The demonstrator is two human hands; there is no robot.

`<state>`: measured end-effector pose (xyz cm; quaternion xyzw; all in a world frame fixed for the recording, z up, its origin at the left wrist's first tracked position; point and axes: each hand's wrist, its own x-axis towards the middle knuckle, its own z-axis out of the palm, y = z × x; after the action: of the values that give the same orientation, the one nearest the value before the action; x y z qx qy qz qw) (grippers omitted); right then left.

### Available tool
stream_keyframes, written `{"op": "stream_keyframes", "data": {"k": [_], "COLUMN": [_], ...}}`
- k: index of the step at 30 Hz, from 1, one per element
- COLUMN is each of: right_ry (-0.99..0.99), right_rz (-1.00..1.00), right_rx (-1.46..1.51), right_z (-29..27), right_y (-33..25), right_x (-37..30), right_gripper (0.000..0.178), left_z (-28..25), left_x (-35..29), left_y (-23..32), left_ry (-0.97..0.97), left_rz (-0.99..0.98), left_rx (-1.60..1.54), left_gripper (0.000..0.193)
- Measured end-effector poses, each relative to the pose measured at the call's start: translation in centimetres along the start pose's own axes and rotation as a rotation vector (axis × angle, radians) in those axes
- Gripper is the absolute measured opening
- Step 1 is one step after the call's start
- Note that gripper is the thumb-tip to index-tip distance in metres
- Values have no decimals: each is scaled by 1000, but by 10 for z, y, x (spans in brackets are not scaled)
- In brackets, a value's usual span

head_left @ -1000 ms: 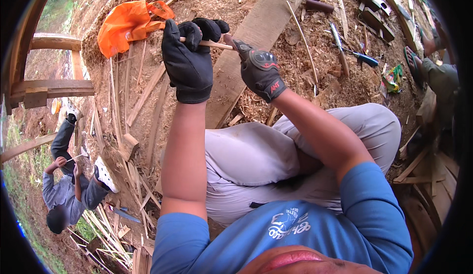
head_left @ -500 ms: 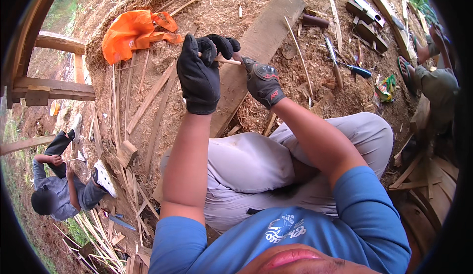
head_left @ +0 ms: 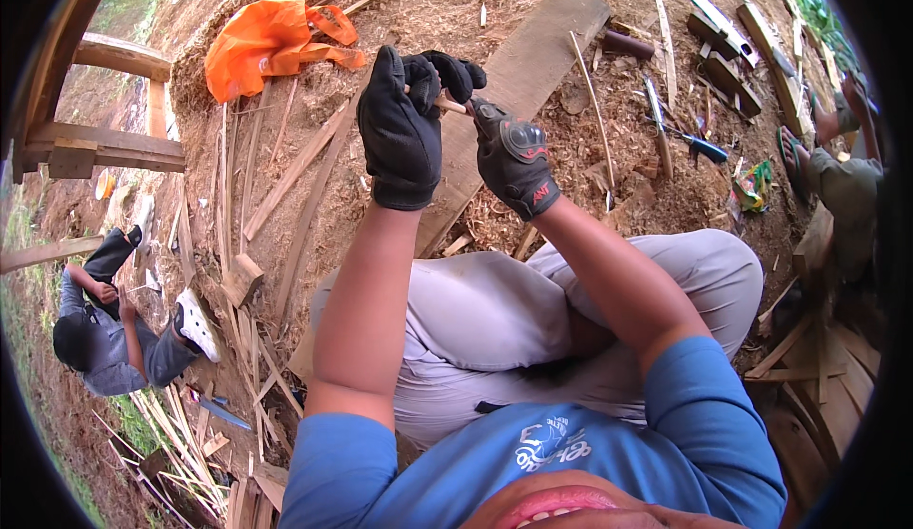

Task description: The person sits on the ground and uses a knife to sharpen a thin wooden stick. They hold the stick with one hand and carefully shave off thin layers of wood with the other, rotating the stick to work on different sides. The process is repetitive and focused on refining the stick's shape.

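Note:
My left hand (head_left: 401, 144), in a black glove, is closed around a thin, pale wooden stick (head_left: 451, 105). A short length of the stick shows between my two hands. My right hand (head_left: 514, 156), in a black glove with a hard knuckle guard, is closed at the stick's right end; its fingertips are partly hidden. Both hands are raised in front of me, over a wide wooden plank (head_left: 552, 39) lying on the shavings.
An orange bag (head_left: 257, 48) lies at the far left. To the right are wooden hand planes (head_left: 728, 91), a blue-handled tool (head_left: 706, 148) and a dark cylinder (head_left: 629, 44). One person (head_left: 119, 329) sits at left among wood strips; another person's leg (head_left: 842, 182) shows at right.
Both hands appear slightly higher and further right in the picture, as does the ground around them. Less of the stick shows between them, and my right hand is closer to my left.

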<state>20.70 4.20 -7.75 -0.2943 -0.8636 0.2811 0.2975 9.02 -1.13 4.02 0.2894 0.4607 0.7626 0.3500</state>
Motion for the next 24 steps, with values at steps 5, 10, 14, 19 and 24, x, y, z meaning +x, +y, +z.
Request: {"op": "stream_keyframes", "data": {"k": [5,10,14,19,24], "right_ry": [-62,121,-3,58,-68], "right_rz": [50,-64,16,-12,42], "right_rx": [-21,114,88,19,32], "right_z": [4,2,9,3,5], "right_y": [27,1,29,5,22], "right_x": [3,3,-3,-2,-1], "right_gripper": [43,43,50,54,75], "left_z": [6,3,7,4,-1], "left_x": [-1,0,-3,-2,0], "left_y": [2,-1,-2,-1,-3], "left_ry": [-2,-30,-8,-35,-62], "left_rz": [43,47,60,46,62], "left_rx": [0,26,21,3,-25], "left_gripper": [58,58,58,58,58]}}
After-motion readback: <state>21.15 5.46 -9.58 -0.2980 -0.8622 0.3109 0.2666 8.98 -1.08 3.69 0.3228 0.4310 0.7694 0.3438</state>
